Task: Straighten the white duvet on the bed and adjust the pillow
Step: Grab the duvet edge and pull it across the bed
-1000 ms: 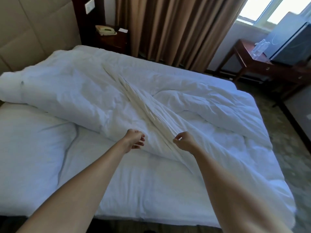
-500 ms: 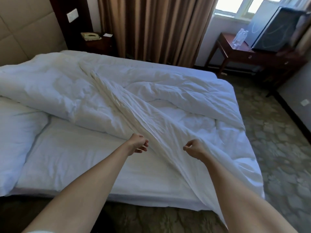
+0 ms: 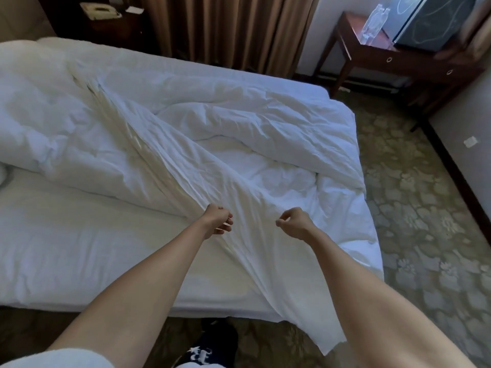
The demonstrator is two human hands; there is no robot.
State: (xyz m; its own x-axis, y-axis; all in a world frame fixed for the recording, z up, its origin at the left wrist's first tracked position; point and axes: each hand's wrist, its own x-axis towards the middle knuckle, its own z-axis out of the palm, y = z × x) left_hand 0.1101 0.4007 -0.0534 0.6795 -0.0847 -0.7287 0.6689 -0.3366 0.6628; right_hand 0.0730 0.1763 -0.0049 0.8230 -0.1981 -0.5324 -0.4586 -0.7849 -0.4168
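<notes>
Both hands are curled on the white duvet (image 3: 212,144): the left hand (image 3: 217,218) bunches a ridge of cloth, the right hand (image 3: 295,221) pinches a fold just beside it. From them the duvet lies rumpled across the bed (image 3: 79,248), one corner hanging over the near edge. Brown curtains (image 3: 225,30), a wooden desk (image 3: 372,54) and patterned carpet (image 3: 425,235) surround it. Only a sliver of pillow (image 3: 3,172) shows, cut off at left.
</notes>
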